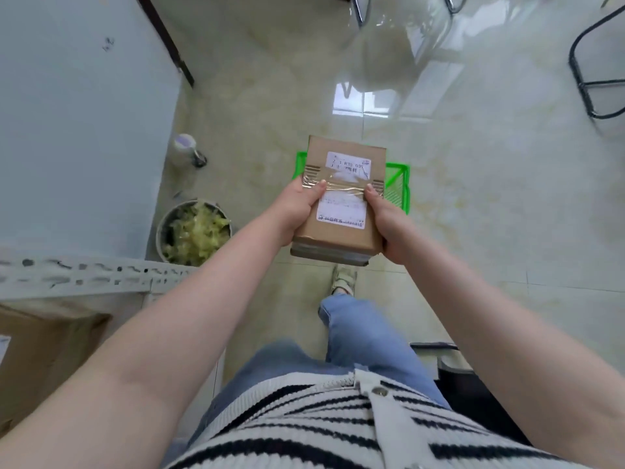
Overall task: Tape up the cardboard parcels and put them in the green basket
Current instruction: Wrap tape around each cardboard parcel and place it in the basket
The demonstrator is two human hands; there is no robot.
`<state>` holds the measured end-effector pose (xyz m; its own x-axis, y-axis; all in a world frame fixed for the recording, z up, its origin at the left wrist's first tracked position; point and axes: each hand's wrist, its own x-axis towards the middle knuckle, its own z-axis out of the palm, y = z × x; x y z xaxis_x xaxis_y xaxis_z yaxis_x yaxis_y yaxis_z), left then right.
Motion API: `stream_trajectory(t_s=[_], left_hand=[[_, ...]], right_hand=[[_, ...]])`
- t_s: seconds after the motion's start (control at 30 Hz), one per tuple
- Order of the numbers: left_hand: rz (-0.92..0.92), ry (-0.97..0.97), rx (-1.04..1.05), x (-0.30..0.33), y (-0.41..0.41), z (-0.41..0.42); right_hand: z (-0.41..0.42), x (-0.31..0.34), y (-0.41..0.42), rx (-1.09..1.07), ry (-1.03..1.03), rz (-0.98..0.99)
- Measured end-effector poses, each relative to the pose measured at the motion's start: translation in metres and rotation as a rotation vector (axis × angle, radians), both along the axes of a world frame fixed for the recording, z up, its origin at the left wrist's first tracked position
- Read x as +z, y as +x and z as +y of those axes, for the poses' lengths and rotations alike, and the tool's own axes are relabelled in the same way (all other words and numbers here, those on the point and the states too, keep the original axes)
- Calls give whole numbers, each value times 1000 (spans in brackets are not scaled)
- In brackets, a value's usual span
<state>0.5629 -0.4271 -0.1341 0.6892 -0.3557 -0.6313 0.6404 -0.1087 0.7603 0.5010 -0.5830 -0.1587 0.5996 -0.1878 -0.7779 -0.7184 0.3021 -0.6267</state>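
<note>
1. A taped parcel is held above the green basket on the floor; sealing looks done, dropping it in remains.
2. The left hand grips the parcel's left edge, thumb across the tape; the right hand grips its right edge likewise; neither is released.

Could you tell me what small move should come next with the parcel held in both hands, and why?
Probably lower the parcel into the green basket: tape already crosses its top, the left hand and right hand grip its sides, and the basket lies just beyond it.
</note>
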Motion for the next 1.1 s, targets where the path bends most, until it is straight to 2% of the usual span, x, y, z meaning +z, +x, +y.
stream_trajectory(t_s=[0.2,0.33,0.57,0.73,0.87,1.1], left_hand=[[23,79,-4,-28,77,-59],[-10,215,-61,-76,116,-81],[61,525,-212,-230,143,-104],[121,561,-154,-355,153,-106],[102,555,-47,-440,171,-105],[83,563,6,-535,199,-106]], right_hand=[[-64,-32,84,98,-26,54],[-87,-76,117,152,-50,72],[-96,-217,137,85,-139,88],[-85,-342,148,72,-158,140],[-81,-426,177,94,-221,108],[-80,-521,213,138,-288,80]])
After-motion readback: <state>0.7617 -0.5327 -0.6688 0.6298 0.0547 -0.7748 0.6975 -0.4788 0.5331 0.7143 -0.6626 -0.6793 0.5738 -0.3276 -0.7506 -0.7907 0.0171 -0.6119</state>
